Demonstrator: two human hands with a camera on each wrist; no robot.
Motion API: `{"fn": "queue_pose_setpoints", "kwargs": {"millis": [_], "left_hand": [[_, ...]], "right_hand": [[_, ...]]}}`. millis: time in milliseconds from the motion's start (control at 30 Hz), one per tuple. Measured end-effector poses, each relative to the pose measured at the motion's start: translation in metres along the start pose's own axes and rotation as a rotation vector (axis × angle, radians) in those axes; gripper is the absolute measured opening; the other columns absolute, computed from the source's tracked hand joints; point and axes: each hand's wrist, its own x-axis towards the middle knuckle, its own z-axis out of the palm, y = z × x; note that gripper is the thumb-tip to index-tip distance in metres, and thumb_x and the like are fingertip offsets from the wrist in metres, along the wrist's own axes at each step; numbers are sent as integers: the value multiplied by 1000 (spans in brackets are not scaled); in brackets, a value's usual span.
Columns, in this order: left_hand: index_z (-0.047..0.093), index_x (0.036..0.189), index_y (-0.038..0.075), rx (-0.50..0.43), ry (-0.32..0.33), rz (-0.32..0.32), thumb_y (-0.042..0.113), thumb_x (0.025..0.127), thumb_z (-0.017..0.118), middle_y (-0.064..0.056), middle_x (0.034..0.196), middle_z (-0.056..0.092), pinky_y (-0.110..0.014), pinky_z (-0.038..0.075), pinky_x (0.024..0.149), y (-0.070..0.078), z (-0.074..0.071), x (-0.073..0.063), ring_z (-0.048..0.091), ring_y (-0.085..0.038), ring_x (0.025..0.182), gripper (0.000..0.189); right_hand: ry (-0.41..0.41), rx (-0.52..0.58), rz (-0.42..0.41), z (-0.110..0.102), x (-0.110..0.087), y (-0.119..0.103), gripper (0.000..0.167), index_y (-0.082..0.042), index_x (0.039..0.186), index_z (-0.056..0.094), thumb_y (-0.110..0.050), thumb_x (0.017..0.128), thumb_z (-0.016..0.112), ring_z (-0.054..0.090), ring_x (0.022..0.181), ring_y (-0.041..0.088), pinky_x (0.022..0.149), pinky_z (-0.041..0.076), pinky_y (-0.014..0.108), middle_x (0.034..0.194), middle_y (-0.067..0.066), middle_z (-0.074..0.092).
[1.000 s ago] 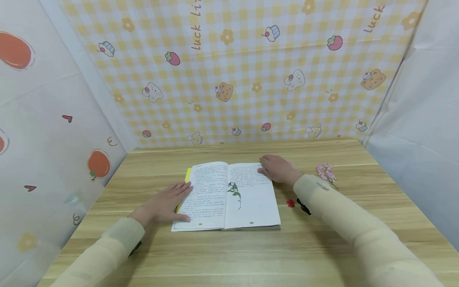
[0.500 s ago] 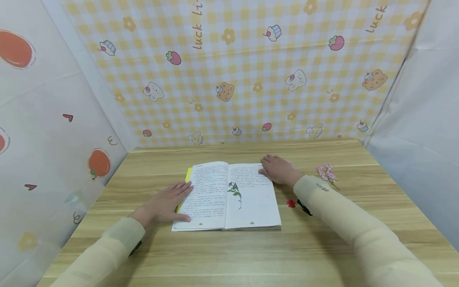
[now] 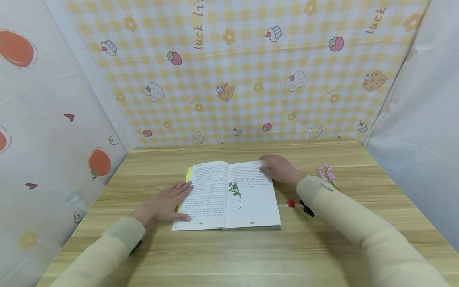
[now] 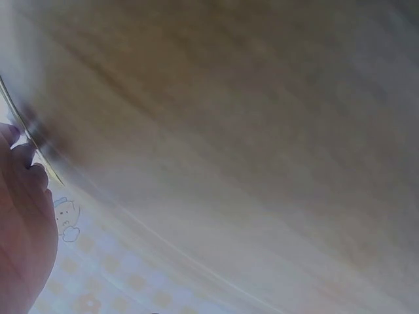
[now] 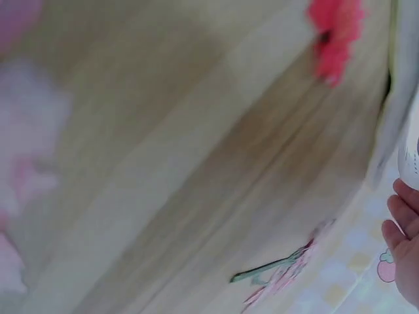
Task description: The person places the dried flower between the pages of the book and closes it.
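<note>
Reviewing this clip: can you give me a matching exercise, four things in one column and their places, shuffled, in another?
Things:
1. left hand
2. right hand
3. leafy sprig
4. red flower

Places:
A. on the table, right of the open book
B. at the book's top right corner
C. across the book's left edge
D. lying on the right page

Pairs: 1-C, 2-B, 3-D, 4-A

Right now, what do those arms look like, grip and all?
The left sleeve and right sleeve are long and cream, with grey-green cuffs. The right one bears a small dark marking, too small to read. A black piece shows beneath each wrist. The left grip and right grip are bare hands, without gloves.
</note>
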Motion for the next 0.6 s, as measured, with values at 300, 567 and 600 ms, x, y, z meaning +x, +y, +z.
{"fn": "queue_pose_setpoints", "kwargs": {"millis": [300,567,600], "left_hand": [[19,155,5,11,-6,-8,83,81,40,-11,161,15,-44,15,117,0,-1,0,13,-30,146,110],[19,155,5,14,-7,-8,84,80,39,-11,161,15,-44,15,117,0,0,0,13,-30,146,110],[19,155,5,15,-8,-8,83,80,39,-11,161,15,-44,15,117,0,0,0,13,-30,146,110]], "right_hand": [[41,518,252,-15,-11,-19,53,2,142,43,-32,102,52,58,107,34,89,50,47,114,20,61],[28,943,508,-21,-27,-36,63,1,151,26,-40,105,39,47,127,38,103,42,48,142,23,43],[27,981,519,-21,-30,-38,64,2,151,25,-41,105,38,45,128,38,104,40,47,144,23,41]]}}
